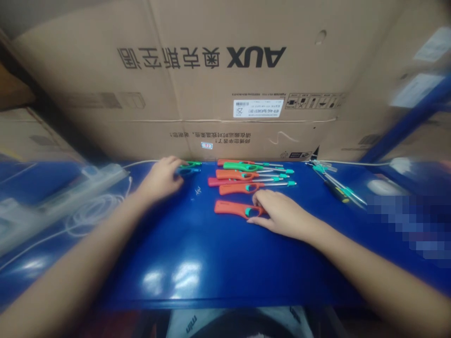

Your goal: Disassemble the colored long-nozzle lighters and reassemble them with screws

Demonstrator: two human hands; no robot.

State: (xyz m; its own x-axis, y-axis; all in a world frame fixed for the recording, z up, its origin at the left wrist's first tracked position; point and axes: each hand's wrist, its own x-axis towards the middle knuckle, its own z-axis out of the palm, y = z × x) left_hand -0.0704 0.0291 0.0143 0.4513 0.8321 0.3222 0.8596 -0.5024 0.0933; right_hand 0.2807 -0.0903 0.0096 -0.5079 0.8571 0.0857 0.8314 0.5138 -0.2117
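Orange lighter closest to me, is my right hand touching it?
Touching. The head view shows the right hand covering the front part of the orange lighter, its thumb against the near side.

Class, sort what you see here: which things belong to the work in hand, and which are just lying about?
In the work:
- orange lighter, in the right hand
- lighters grouped behind it
- green piece and blue piece by the left hand; grip unclear

Lying about, seemingly:
- power strip
- white cable
- box
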